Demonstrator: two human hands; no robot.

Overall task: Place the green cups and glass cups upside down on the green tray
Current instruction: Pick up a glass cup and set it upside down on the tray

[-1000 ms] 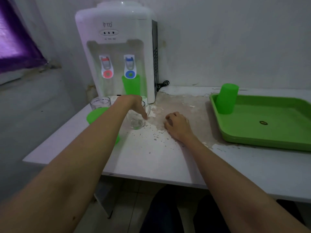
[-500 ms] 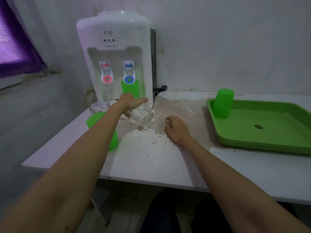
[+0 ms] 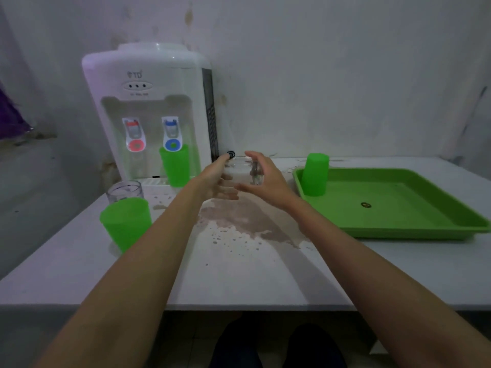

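A clear glass cup (image 3: 240,172) with a handle is held in the air above the table, between my two hands. My left hand (image 3: 216,180) wraps it from the left and my right hand (image 3: 265,179) from the right; both touch it. One green cup (image 3: 315,174) stands upside down in the near-left corner of the green tray (image 3: 398,232). Another green cup (image 3: 127,221) stands upright at the table's left, with a second glass cup (image 3: 125,191) just behind it. A third green cup (image 3: 175,168) stands upright under the dispenser's blue tap.
A white water dispenser (image 3: 148,102) stands at the back left against the wall. The white table (image 3: 239,274) has a worn, stained patch in its middle. A purple curtain (image 3: 9,118) hangs at the far left. My legs show under the table's front edge.
My left hand lifted the glass cup off the table and carried it right. My right hand rose from the table and took hold of the cup's other side.
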